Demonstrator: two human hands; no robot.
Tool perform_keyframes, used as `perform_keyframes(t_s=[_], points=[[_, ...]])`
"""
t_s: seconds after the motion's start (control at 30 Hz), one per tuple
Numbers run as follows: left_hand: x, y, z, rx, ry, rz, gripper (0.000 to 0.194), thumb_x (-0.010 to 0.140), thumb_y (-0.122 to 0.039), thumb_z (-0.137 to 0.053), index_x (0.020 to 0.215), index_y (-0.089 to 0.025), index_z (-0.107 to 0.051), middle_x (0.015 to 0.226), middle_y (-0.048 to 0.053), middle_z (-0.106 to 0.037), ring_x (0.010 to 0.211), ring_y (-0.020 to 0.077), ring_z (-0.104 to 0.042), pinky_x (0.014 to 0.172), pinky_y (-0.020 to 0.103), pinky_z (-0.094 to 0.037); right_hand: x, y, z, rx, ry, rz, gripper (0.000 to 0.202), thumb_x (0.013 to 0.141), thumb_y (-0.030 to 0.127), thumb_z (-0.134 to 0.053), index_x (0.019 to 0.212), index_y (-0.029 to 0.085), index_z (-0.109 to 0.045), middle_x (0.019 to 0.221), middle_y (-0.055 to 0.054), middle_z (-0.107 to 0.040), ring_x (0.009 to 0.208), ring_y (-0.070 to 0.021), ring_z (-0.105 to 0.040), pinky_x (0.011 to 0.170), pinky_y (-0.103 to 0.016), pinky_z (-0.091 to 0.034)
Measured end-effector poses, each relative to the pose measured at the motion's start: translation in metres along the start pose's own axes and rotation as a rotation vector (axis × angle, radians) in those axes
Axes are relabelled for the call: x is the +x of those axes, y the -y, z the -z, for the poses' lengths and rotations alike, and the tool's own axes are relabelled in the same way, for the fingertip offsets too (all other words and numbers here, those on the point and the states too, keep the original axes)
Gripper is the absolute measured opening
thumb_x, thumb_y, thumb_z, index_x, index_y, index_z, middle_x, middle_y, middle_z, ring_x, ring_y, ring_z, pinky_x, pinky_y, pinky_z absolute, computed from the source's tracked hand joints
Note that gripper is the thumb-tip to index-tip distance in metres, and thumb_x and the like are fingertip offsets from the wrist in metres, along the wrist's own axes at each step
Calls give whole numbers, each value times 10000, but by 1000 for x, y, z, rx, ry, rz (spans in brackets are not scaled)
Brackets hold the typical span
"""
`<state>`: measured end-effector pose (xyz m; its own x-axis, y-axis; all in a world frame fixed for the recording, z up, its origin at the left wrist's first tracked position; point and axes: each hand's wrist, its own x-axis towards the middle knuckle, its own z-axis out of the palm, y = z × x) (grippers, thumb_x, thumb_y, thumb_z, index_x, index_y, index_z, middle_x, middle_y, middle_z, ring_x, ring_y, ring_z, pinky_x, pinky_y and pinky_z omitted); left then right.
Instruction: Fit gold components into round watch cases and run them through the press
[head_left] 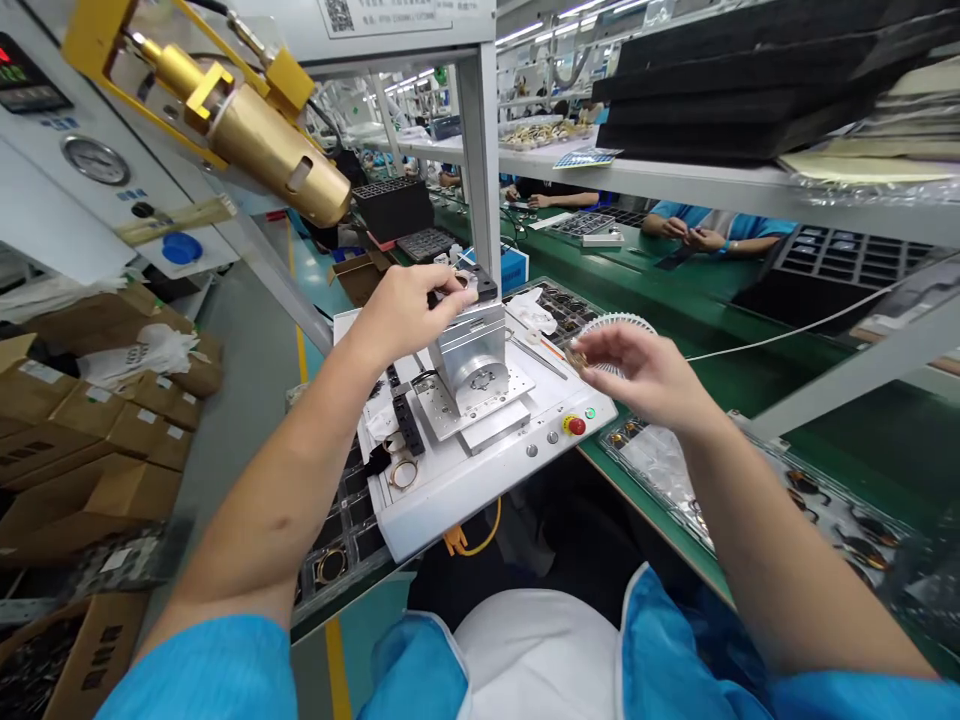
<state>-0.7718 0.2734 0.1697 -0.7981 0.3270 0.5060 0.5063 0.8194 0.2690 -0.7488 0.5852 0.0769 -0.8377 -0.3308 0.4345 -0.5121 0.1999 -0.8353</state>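
My left hand (416,312) is at the black fixture (484,284) on top of a shiny metal block (478,350). Its thumb and fingers are pinched together there, and what lies between them is mostly hidden. To the right, my right hand (634,372) is raised over the white machine bed's edge, holding a small gold-coloured part (576,357) in its fingertips. Tweezers (541,358) lie on the bed between the hands. A gold watch ring (403,473) rests near the bed's left front, beside a black strip (408,425).
A gold press cylinder (281,155) hangs at upper left. On the bed's front sit a red emergency button (576,426) and several smaller buttons. Behind my right hand stands a white ribbed ring (619,325). A tray of parts (832,510) lies right. Co-workers' hands (694,235) are across the bench.
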Motion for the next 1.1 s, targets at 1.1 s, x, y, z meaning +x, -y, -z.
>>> perform_keyframes(t_s=[1.1], points=[[-261, -91, -175, -1402, 104, 882, 579, 773, -460, -879, 1285, -255, -704, 1289, 161, -746, 1167, 332, -738, 1037, 491, -592, -145, -62, -94, 296, 168, -280, 863, 615, 522, -972, 1329, 208, -605, 1027, -50, -756, 900, -205, -694, 870, -353, -553]])
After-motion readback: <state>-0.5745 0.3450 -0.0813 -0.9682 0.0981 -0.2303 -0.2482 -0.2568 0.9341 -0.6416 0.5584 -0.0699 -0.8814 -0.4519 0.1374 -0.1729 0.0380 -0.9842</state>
